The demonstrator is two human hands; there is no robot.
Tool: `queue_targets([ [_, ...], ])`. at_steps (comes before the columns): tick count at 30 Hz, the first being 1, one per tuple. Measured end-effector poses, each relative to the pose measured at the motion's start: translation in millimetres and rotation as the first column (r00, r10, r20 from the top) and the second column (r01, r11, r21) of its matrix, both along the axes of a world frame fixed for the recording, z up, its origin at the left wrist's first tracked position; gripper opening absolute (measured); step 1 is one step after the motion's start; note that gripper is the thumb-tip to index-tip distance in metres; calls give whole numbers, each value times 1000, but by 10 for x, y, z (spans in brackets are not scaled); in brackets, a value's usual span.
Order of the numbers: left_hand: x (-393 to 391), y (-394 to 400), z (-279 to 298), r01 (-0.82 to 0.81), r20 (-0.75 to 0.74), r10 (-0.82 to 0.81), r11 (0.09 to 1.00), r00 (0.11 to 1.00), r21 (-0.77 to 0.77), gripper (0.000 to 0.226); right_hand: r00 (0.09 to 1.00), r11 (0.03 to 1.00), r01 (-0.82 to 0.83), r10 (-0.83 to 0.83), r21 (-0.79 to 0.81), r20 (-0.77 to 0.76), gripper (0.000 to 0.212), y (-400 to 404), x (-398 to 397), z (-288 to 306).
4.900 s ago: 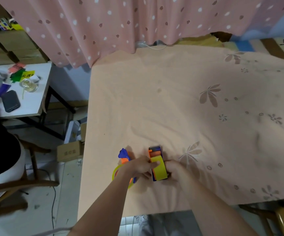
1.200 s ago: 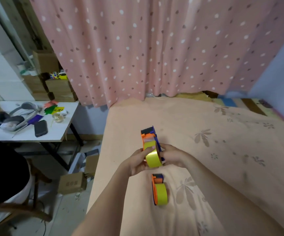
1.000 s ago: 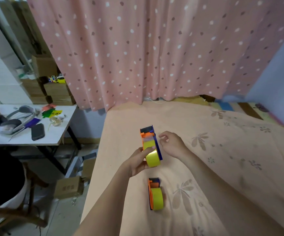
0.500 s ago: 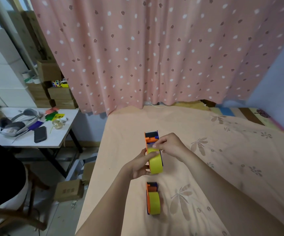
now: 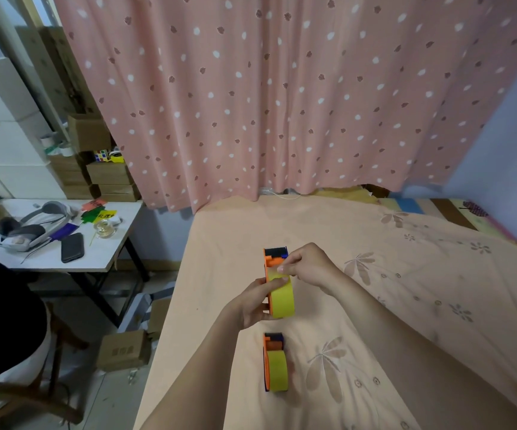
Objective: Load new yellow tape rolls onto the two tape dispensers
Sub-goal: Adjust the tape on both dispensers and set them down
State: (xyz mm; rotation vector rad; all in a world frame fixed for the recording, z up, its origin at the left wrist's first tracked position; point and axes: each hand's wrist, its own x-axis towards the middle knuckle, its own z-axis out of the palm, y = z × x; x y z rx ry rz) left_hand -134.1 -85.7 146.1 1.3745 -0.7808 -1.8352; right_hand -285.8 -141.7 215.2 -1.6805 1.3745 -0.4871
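Peach floral bedsheet (image 5: 406, 290) under both hands: left hand (image 5: 252, 302) grips orange plastic dispenser with yellow tape roll (image 5: 279, 293), right hand (image 5: 308, 263) pinches the tape's end. Risk: end slips, restuck on the roll. Second loaded orange dispenser (image 5: 275, 364) lies below.

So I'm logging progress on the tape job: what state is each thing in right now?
Held dispenser: off the bed, yellow roll mounted.
Left hand: grip shut on the held dispenser.
Right hand: fingertips pinching the tape end near the dispenser's top.
Second dispenser: lying on the bed, yellow roll loaded, untouched.
Curtain: drawn shut.
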Motion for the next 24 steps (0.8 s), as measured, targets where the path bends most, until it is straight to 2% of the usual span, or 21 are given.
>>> queue_targets([
  [4,-10,1,33,6,23,-5,1000,1000,-4,66,997,997,75,-75,-21,24,7,-23,22,21],
  [7,-5,8,32,8,19,-8,1000,1000,-4,59,992,992,124,-123,-37,30,18,-63,53,54],
  [11,18,34,-10,-20,-25,21,1000,999,23,76,976,977,210,-209,-23,65,19,-134,60,111],
  [19,41,33,-28,-25,-118,26,1000,993,13,83,947,948,316,-312,-35,73,24,-194,147,166],
  [24,51,12,-26,-25,-175,23,1000,984,-6,94,957,961,277,-278,15,89,13,-178,212,230],
])
